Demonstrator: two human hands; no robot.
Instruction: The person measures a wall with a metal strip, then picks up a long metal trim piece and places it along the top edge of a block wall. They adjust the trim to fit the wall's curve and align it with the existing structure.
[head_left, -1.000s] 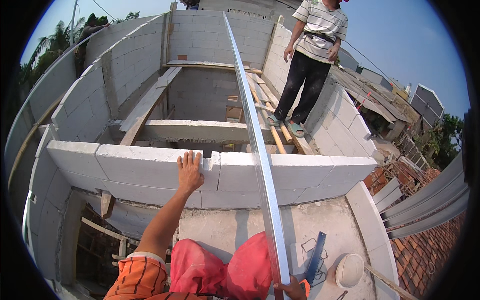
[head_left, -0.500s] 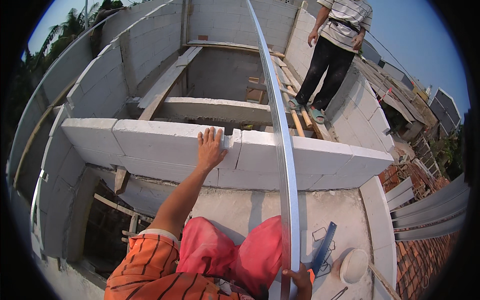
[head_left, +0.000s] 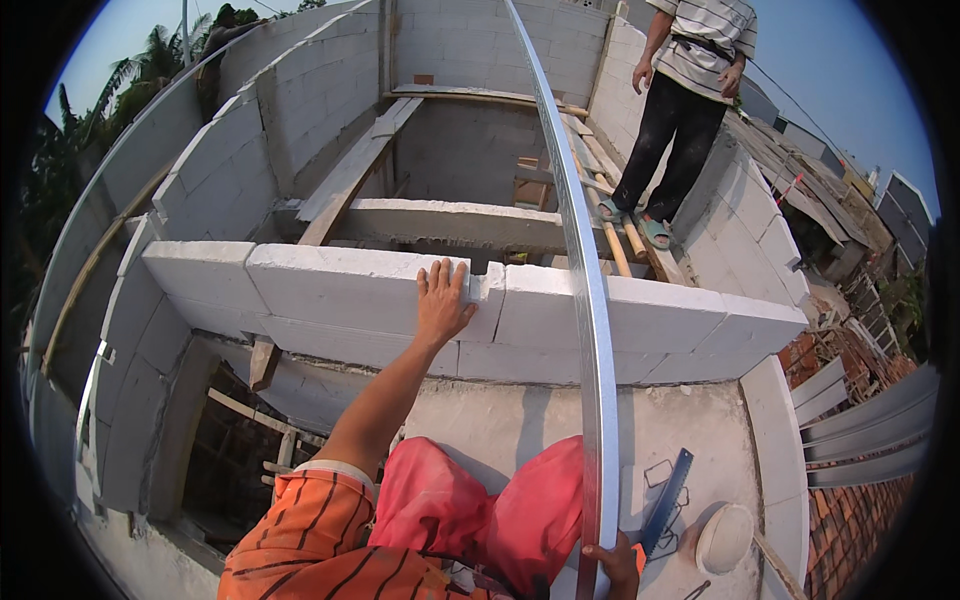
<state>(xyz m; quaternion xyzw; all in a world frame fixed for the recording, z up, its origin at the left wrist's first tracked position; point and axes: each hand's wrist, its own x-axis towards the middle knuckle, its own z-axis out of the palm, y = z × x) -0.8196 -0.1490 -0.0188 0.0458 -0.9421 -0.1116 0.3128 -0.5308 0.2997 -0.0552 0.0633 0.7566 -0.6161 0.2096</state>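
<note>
My left hand [head_left: 443, 300] rests with fingers stretched over the top edge of a low white block wall [head_left: 345, 280], just left of a notch cut into its upper edge. It holds nothing. My right hand [head_left: 613, 562] is wrapped round the lower end of a long silvery metal profile [head_left: 590, 330], which slants up past the wall into the distance. Close by that hand, on the concrete, lies a saw [head_left: 668, 500] with a blue blade and an orange handle; bent wire loops partly show around it.
A pale round container [head_left: 725, 537] sits at lower right. Beyond the wall, another person [head_left: 675, 130] stands on planks and poles beside a deep opening crossed by a concrete beam [head_left: 450, 225]. Another opening [head_left: 245, 440] drops away at lower left. Tiled roofing [head_left: 860, 540] lies outside, right.
The whole scene has shifted slightly to the right in the picture. Both hands keep their places, the left on the wall and the right on the metal profile.
</note>
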